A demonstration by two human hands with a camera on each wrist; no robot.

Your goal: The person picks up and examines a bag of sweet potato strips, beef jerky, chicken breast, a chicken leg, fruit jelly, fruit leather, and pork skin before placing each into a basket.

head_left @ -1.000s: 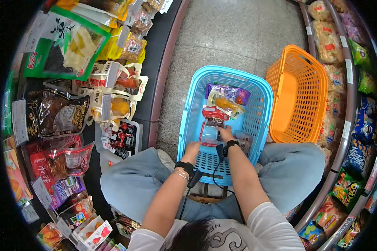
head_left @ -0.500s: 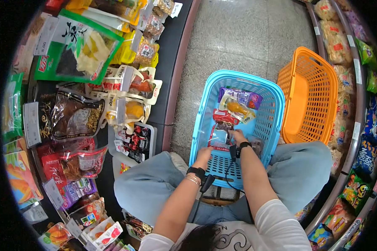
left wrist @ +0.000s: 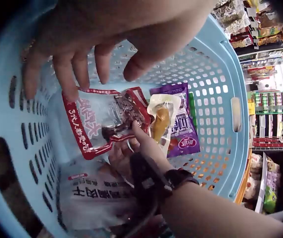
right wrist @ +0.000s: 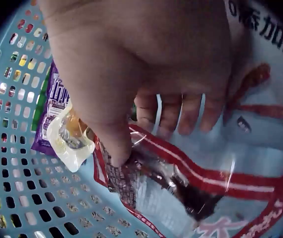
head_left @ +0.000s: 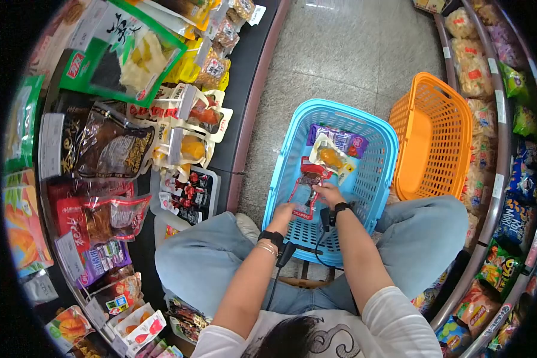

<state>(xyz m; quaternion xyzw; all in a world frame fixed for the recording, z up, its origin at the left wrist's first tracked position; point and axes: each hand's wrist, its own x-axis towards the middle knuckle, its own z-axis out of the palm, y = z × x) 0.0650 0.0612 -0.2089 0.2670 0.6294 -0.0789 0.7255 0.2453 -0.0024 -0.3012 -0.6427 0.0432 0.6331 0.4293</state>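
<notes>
Inside the blue basket (head_left: 285,134), the right hand (head_left: 329,196) pinches a clear, red-edged snack packet (head_left: 311,171), thumb on top and fingers beneath, as the right wrist view shows around the packet (right wrist: 201,173). The left hand (head_left: 282,216) is at the packet's near left edge. In the left wrist view the left hand (left wrist: 116,29) has its fingers spread above the packet (left wrist: 94,124); one fingertip meets its edge, contact unclear. Beyond lie a cream packet with yellow contents (head_left: 331,157) and a purple packet (head_left: 340,139). A pale packet (left wrist: 89,191) lies under the right hand.
An orange basket (head_left: 422,140) stands just right of the blue one. Shelves of packaged food line both sides, with a green-edged bag (head_left: 125,56) on the left. The person's knees (head_left: 206,253) flank the blue basket; cables hang from both wrists.
The red-edged packet has turned and tilted in the right hand's grip. The left hand has come closer to its near edge. The head view has shifted slightly.
</notes>
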